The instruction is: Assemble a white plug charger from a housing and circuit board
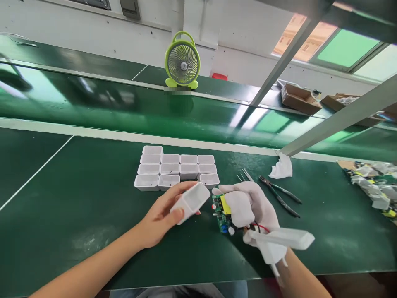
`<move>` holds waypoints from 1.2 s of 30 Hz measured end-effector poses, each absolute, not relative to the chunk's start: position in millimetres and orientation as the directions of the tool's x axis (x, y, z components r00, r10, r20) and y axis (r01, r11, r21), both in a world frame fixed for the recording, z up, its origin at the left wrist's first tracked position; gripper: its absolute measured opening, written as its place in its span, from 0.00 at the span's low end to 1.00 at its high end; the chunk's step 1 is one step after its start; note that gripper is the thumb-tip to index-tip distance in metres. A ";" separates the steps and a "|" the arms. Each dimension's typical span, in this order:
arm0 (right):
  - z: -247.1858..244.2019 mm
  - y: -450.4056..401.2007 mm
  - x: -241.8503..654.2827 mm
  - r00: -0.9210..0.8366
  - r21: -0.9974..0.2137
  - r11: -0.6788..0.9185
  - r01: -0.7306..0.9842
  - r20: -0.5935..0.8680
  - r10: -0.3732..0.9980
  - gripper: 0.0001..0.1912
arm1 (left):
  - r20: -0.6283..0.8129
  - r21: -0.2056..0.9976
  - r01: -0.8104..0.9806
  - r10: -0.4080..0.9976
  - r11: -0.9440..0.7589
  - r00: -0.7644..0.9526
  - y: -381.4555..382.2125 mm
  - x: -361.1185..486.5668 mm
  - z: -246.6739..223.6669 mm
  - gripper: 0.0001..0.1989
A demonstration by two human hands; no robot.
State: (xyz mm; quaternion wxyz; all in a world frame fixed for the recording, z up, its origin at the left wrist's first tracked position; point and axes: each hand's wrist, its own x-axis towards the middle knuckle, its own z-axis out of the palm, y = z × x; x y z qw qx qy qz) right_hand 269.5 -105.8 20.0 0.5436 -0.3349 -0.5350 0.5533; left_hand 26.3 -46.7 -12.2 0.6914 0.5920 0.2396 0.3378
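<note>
My bare left hand (156,225) grips a small white plastic box (191,203), tilted so its open top faces up and right. In a white glove, my right hand (265,207) is closed on a green circuit board (221,221) with a yellow part and small components; red and black wires run beside it. A long pale strip (285,239) juts right from the glove; I cannot tell what it is. The box and the board are apart, side by side. Behind them stand rows of similar white boxes (147,182), a few with small dark bits inside.
Right of the glove lie pliers (281,198) and tweezers (247,174). A crumpled white cloth (282,167) sits by the metal post (310,132). More boards (372,186) are heaped at far right. A green fan (183,62) and cardboard boxes (300,99) stand on the back shelf.
</note>
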 end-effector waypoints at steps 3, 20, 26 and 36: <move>16.3 -104.0 267.4 -0.204 -0.935 0.134 -0.328 0.208 0.957 0.34 | -0.184 0.817 -0.212 0.591 0.536 0.785 -43.0 29.8 -10.4 0.36; 19.5 -111.2 254.3 -0.355 -0.887 -0.001 -0.463 0.184 0.916 0.36 | -0.241 0.492 0.001 0.135 0.871 0.961 -47.1 36.0 -11.4 0.27; 20.2 -111.8 255.3 -0.356 -0.886 0.056 -0.460 0.242 0.903 0.40 | -0.235 0.514 0.002 0.138 0.858 0.962 -48.4 36.9 -10.5 0.26; 15.8 -109.2 255.1 -0.384 -0.866 0.079 -0.494 0.300 0.873 0.50 | -0.206 0.437 -0.080 0.186 0.896 0.961 -51.3 32.9 -22.7 0.25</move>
